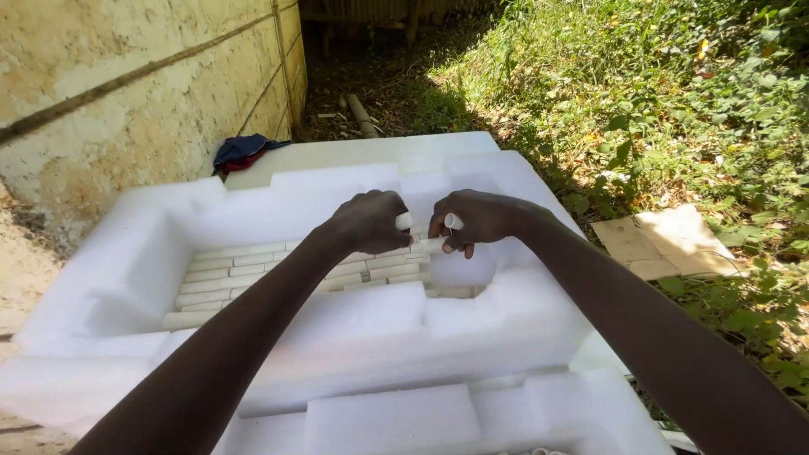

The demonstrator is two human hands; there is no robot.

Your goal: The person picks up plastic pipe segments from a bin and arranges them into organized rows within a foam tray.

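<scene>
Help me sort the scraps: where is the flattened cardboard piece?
In the head view the cardboard piece lies on the ground at the right, among green plants, just beyond the white foam block and the right hand.

Foam tray (135, 253): white, matt, softly grained. Short tubes (244, 265): white, smooth plastic. Wall (126, 109): rough, stained plaster. Cardboard sheet (666, 240): matt.

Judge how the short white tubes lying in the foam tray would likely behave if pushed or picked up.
The white tubes look round and smooth, so they would probably roll if nudged sideways. They seem light: the left hand and right hand each pinch one with fingertips alone. They lie straight, so likely stiff. The foam tray walls should stop them rolling away.
</scene>
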